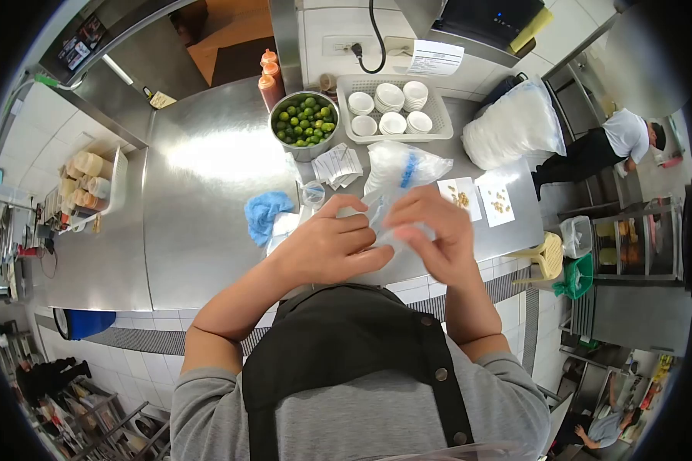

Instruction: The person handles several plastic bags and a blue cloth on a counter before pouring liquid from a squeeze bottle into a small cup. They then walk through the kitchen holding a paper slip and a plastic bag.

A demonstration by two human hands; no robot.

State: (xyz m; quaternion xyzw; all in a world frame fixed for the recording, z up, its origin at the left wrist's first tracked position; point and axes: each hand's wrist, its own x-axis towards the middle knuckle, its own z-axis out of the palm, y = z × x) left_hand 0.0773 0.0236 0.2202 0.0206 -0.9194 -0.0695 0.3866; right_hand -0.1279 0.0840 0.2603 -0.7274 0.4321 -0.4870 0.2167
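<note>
Close in front of my chest, my left hand [334, 242] has its fingers curled on a thin clear plastic bag [378, 209]. My right hand [438, 230] is at the other side of this bag, fingers bent around its edge and slightly blurred by motion. Just beyond the hands lies a bulging clear bag with a blue print [407, 164]. To the right of it are two white paper sheets [497, 201] with small brown bits on them. A blue cloth [267, 215] and a small clear cup [313, 194] lie left of my hands.
A steel counter [200, 223] spans the front. At its back stand a pot of green limes [306, 121], orange sauce bottles [270, 81], a basket of white cups [396, 142] and a large white bag [514, 127]. A person [623, 142] bends at the far right.
</note>
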